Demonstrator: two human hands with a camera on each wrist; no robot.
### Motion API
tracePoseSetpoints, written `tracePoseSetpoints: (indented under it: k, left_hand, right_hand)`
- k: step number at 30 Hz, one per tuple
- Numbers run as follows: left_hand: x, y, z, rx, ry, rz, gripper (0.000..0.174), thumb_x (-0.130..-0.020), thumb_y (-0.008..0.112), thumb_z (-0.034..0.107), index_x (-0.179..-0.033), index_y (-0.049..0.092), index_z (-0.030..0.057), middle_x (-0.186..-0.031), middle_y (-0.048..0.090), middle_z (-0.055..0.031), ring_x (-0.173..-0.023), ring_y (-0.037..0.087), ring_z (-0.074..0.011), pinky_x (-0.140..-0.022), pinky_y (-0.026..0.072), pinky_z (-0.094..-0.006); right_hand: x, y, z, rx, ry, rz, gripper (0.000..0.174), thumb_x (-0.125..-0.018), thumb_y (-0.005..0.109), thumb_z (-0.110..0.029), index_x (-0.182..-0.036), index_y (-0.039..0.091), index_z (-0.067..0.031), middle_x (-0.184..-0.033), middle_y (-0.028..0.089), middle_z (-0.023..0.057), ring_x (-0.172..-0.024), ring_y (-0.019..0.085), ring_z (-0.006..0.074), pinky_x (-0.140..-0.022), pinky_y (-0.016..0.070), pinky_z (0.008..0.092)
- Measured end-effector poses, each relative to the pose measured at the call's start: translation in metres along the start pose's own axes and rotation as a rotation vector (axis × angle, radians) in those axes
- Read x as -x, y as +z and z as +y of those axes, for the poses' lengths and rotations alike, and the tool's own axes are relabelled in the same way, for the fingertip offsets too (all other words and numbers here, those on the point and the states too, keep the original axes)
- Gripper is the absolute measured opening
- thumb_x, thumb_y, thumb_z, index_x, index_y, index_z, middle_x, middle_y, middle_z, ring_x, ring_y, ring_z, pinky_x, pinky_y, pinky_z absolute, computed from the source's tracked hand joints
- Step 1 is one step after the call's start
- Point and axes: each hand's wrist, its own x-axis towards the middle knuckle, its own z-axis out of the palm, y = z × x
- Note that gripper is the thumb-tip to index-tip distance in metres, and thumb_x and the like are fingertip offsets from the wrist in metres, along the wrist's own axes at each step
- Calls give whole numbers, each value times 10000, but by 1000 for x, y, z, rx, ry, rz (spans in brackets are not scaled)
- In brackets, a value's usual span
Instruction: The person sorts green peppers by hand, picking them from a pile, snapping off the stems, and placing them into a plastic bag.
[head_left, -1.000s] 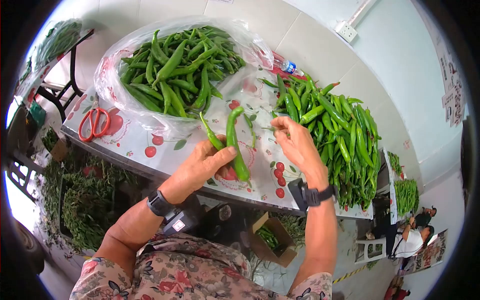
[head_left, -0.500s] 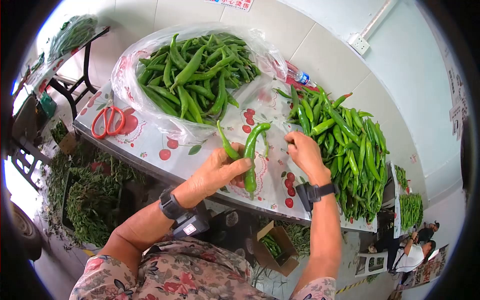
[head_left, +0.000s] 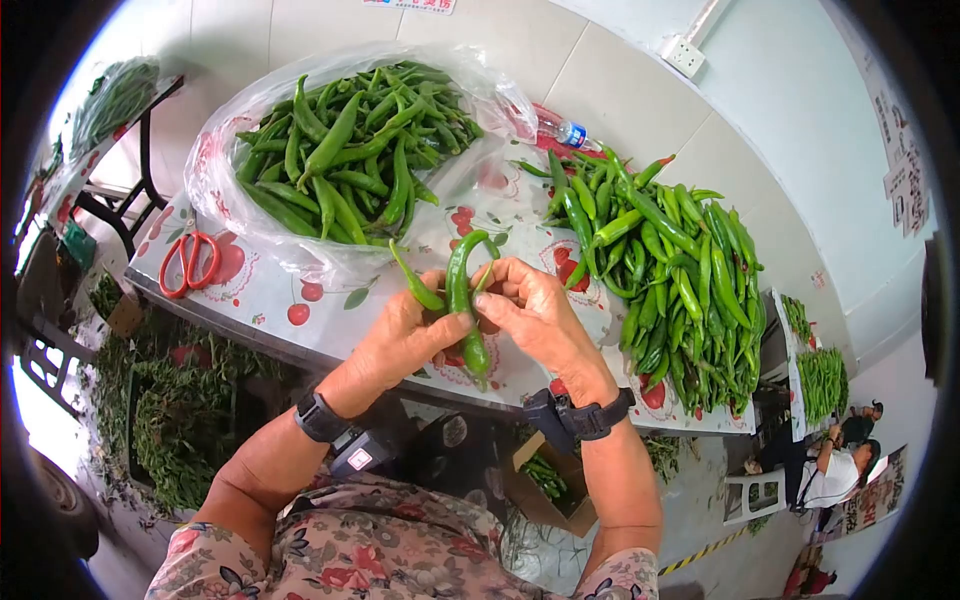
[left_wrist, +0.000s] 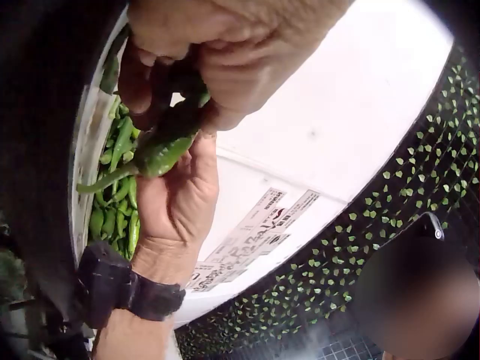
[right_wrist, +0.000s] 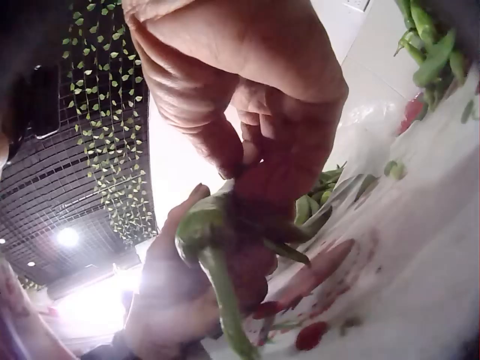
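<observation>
My left hand holds a large curved green pepper upright beside a smaller, thinner one. From the other side, my right hand meets it, thumb and fingertips pinched at the large pepper's side; what exactly lies between them is partly hidden. In the left wrist view a shiny pepper with a curved stem hangs between my left hand and right hand. The right wrist view has my right fingers against a pepper's top, with my left hand below.
A clear plastic bag full of green peppers stands at the table's back left, with red-handled scissors nearby. Loose peppers are heaped at the right, near a bottle. A cardboard box sits below the table.
My right hand has moved left from beside the right-hand heap to the large pepper, meeting my left hand. The left hand keeps its hold on both peppers.
</observation>
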Motion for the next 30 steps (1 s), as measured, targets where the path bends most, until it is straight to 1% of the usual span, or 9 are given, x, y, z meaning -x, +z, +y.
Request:
tracePoseSetpoints:
  k: [3,9,11,14,16,19,22,25,30]
  left_hand:
    - [-3,-4,-5,-132,19,-16,385,-872,673,234,-1129,487,17,-858,590,-20,-712,567,-68,-588,474,-201]
    - [-2,0,-1,-41,15,1,445,-815,739,267,-1088,510,0,-848,578,-16,-726,539,-65,-603,467,-215]
    - [-2,1,-5,1,72,6,529,-818,743,286,-1177,493,-11,-901,595,-29,-749,554,-75,-612,472,-219]
    - [0,-2,-8,74,55,18,593,-821,744,296,-1243,473,-21,-945,609,-44,-776,565,-87,-628,477,-223]
    - [1,-3,-7,128,40,26,600,-824,740,294,-1253,467,-24,-959,613,-51,-786,568,-92,-633,477,-223]
    - [-1,0,-7,174,62,29,589,-831,732,292,-1252,467,-25,-974,614,-59,-792,572,-95,-627,474,-218]
    - [-2,-1,-10,159,63,27,574,-843,718,295,-1250,466,-23,-985,614,-67,-791,575,-99,-615,473,-217]
    - [1,-2,-5,162,43,22,547,-860,696,291,-1246,466,-21,-991,613,-75,-787,579,-103,-606,473,-219]
    - [1,0,-1,203,27,53,515,-881,667,284,-1240,465,-24,-992,615,-87,-779,583,-109,-606,473,-222]
  right_hand:
    - [1,0,0,43,-11,-2,151,-874,585,-35,-1012,564,23,-921,604,28,-832,574,91,-753,483,247]
    - [-3,1,4,237,-85,43,161,-879,587,-78,-1009,584,18,-880,625,44,-794,578,95,-738,485,261]
    - [-4,-5,1,368,-84,18,177,-884,584,-85,-1039,594,-1,-899,632,17,-803,578,93,-747,475,258]
    - [-5,-33,-11,802,-74,319,239,-866,608,-145,-1061,598,-7,-932,655,92,-811,621,165,-758,479,289]
    - [-8,-76,7,980,-170,440,234,-825,611,-179,-996,631,-20,-931,664,178,-913,629,368,-784,497,404]
    - [-1,-111,23,1297,-104,457,207,-827,608,-177,-971,636,-31,-926,663,171,-935,624,353,-795,487,437]
    - [-1,-119,31,1257,88,409,192,-825,606,-164,-958,645,-31,-916,669,172,-925,631,346,-797,486,439]
    - [-4,-123,27,1185,152,373,195,-813,623,-158,-953,648,-24,-875,678,175,-885,640,354,-793,491,431]
    - [-1,-118,28,1009,96,484,189,-784,626,-117,-945,650,-20,-812,680,166,-772,662,307,-724,510,378]
